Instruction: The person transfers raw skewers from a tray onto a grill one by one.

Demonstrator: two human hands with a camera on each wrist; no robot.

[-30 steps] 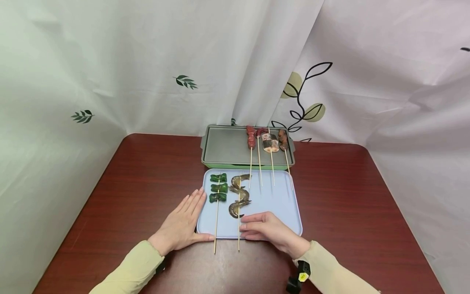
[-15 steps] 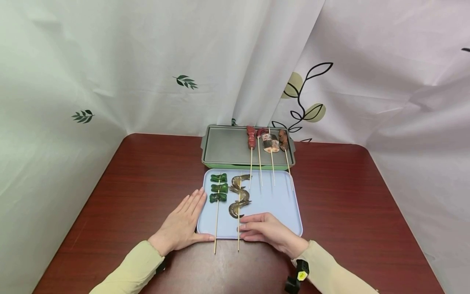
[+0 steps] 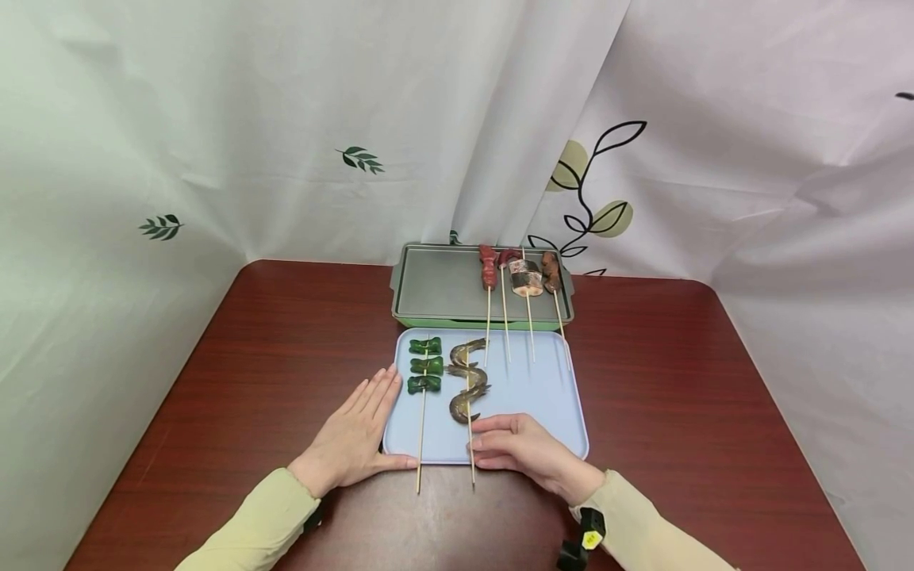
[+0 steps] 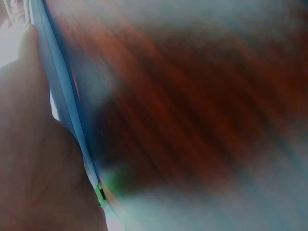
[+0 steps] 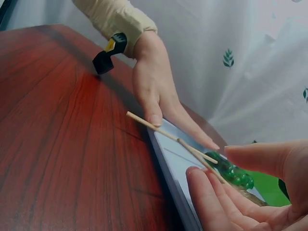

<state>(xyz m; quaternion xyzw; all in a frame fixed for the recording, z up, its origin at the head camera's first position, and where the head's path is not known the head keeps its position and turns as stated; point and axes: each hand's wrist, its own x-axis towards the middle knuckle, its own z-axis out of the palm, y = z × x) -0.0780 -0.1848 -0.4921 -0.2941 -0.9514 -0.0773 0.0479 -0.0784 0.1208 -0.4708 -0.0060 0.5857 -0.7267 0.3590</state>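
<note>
On the pale blue tray (image 3: pixel 528 400) lie a green pepper skewer (image 3: pixel 426 365) and, to its right, a shrimp skewer (image 3: pixel 467 377). My right hand (image 3: pixel 527 449) holds the shrimp skewer's stick below the shrimp, thumb and fingers about it in the right wrist view. My left hand (image 3: pixel 353 438) lies with straight fingers along the tray's left edge. Its thumb reaches the front rim, close to the pepper skewer's stick. The left wrist view has this hand (image 4: pixel 38 139) against the tray's side (image 4: pixel 67 91).
Behind the tray stands a grey grill pan (image 3: pixel 439 281) with a green base. Several meat and fish skewers, including a fish skewer (image 3: pixel 527 277), lie on its right half, sticks reaching over the tray. A dark red table (image 3: pixel 657 396) bears everything; white curtains (image 3: pixel 286 119) surround it.
The shrimp skewer has shifted slightly right, its stick's near end turning that way too, together with my right hand. My left hand and the pepper skewer stay put.
</note>
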